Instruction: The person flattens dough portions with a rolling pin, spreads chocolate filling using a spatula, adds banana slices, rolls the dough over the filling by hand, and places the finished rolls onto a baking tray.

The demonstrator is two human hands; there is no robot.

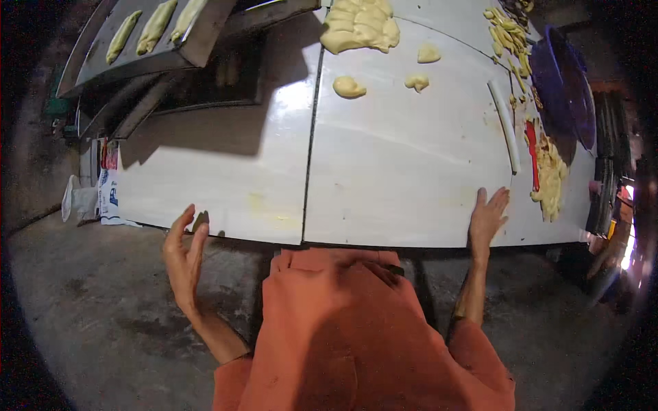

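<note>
My left hand [181, 259] is raised at the table's front edge on the left, thumb and fingers apart, holding nothing. On the right, my right hand [486, 218] is over the front of the white tabletop [397, 178] with its fingers stretched out; whether it touches the surface I cannot tell. Beyond it lie a thin white rod [504, 127] and a red flat-bladed tool [532, 156]. A large slab of pale yellow dough [360, 27] rests at the far middle. Nearer lie three small dough pieces, including a rounded lump [349, 87].
At the far left, a metal tray [137, 58] carries three dough rolls [156, 27]. A purple basin [565, 89] stands at the far right, beside yellow strips [508, 38]. Mushy yellow scraps [550, 179] lie along the right side. A dark seam [312, 137] crosses the tabletop.
</note>
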